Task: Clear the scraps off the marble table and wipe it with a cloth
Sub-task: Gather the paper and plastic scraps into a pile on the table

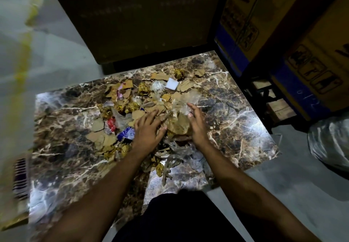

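A brown marble table point(236, 113) carries a spread of scraps point(143, 98): torn cardboard pieces, gold foil balls, clear plastic wrap, a white square point(172, 83), a red wrapper point(111, 124) and a blue wrapper point(126, 133). My left hand point(148, 128) lies flat, fingers spread, on the scraps at the middle of the pile. My right hand point(196, 122) stands on its edge with straight fingers against the pile's right side, beside a crumpled brown paper point(178, 126). No cloth is in view.
A dark cabinet point(136, 19) stands behind the table. Yellow and blue cartons point(283, 34) are stacked at the right. A clear plastic bag point(328, 143) lies on the grey floor at the right. A blurred cardboard piece with a barcode point(19, 181) sits at the left edge.
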